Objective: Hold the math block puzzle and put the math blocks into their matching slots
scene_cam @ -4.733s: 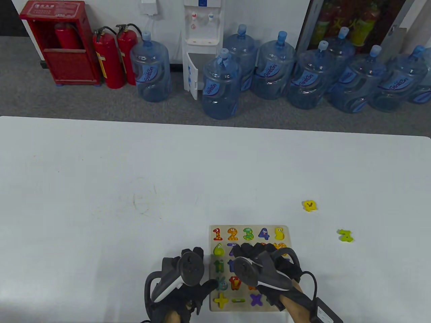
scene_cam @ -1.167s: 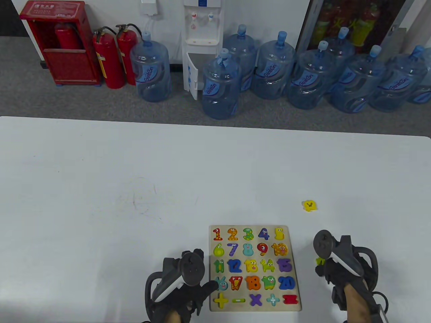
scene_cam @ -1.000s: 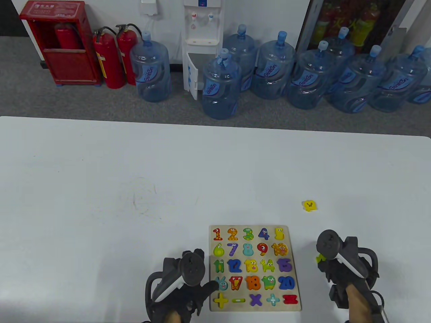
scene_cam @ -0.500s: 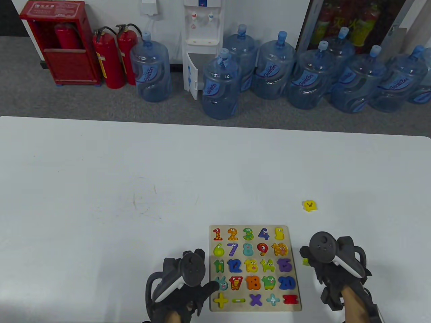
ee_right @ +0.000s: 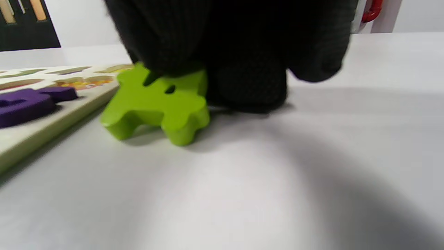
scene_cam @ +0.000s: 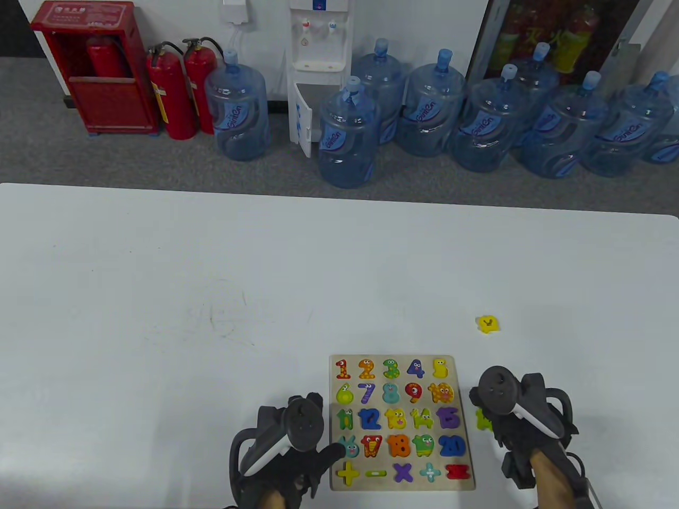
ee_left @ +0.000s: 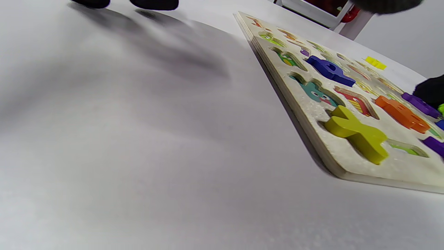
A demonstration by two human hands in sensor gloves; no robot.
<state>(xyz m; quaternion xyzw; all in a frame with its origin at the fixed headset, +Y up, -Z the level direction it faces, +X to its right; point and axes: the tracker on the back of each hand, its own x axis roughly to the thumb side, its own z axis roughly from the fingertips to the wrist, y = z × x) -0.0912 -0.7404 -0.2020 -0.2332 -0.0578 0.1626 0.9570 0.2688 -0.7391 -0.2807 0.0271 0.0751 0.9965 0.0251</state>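
We brace the puzzle board (scene_cam: 461,419) with our left hand (scene_cam: 297,456), its fingertip resting on the near-left corner so it cannot slide, while our right hand (scene_cam: 509,424) pinches the green block (ee_right: 156,104) on the table (scene_cam: 159,318) just beside the board's right edge, ready to lift it in.

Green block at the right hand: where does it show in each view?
Table view: the green block sits right of the puzzle board, under the right hand.
Left wrist view: a green sliver at the right edge, probably it.
Right wrist view: centre-left.
Shared landmark: the purple block.
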